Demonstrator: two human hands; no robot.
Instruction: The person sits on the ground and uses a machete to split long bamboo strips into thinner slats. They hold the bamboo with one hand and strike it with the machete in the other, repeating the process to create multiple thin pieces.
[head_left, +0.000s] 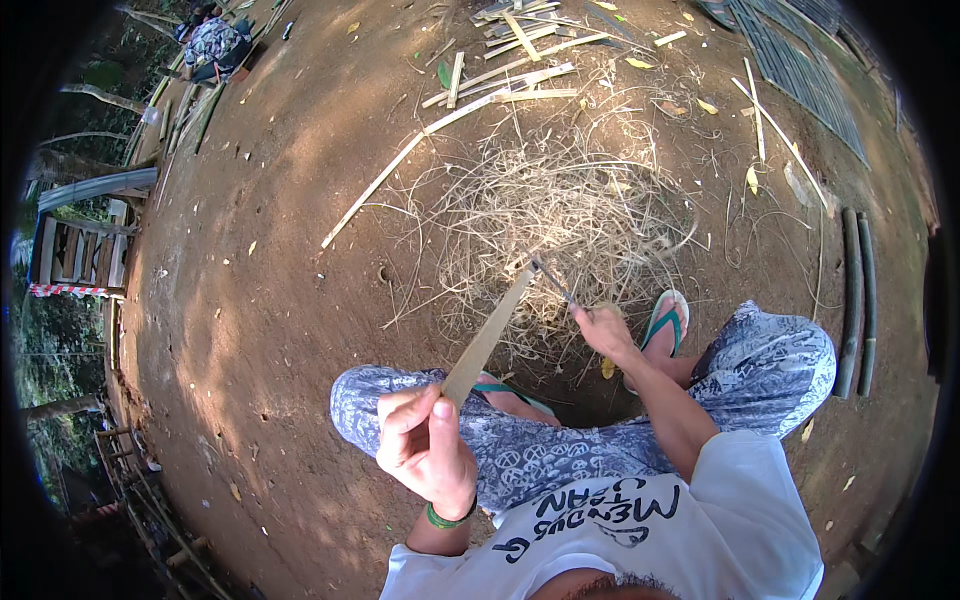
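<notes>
My left hand pinches the near end of a flat, pale bamboo strip between thumb and fingers. The strip slants up and away from me toward the right. My right hand is closed around the handle end of a thin knife, the handle mostly hidden in the fist. The dark blade meets the strip's far end. Below and beyond them lies a heap of curly bamboo shavings on the ground.
Several split bamboo strips lie beyond the heap. Two dark poles lie at the right, below a slatted bamboo panel. My sandalled foot rests beside the shavings. Another person sits at the far left.
</notes>
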